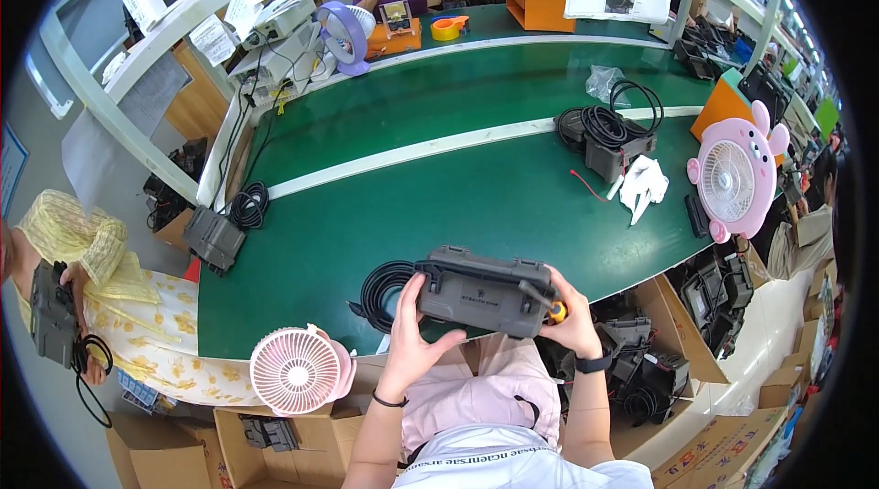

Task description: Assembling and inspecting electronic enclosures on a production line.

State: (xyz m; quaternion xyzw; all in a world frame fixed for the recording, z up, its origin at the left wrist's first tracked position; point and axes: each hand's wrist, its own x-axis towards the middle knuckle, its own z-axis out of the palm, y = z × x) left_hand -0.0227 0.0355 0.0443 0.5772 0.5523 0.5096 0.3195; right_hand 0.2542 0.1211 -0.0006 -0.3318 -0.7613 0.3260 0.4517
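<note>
Both my hands hold a dark grey plastic case (485, 295) with latches, above the near edge of the green table. My left hand (414, 347) grips its left end, thumb spread below it. My right hand (575, 324) is closed round its right end. Against the right palm shows a small yellow-and-black piece (558, 311), perhaps the handle of a tool; the fingers partly hide it. Just left of the case lies a coil of black cable (383, 297) on the table; whether it joins the case I cannot tell.
A pink fan (298, 372) stands close by my left forearm, and a rabbit-shaped fan (731, 173) at the right. Another case with cable (613, 155) lies far right beside white cloth (644, 187). Cardboard boxes (673, 324) hold more cases. At left a person (82, 287) holds a similar case.
</note>
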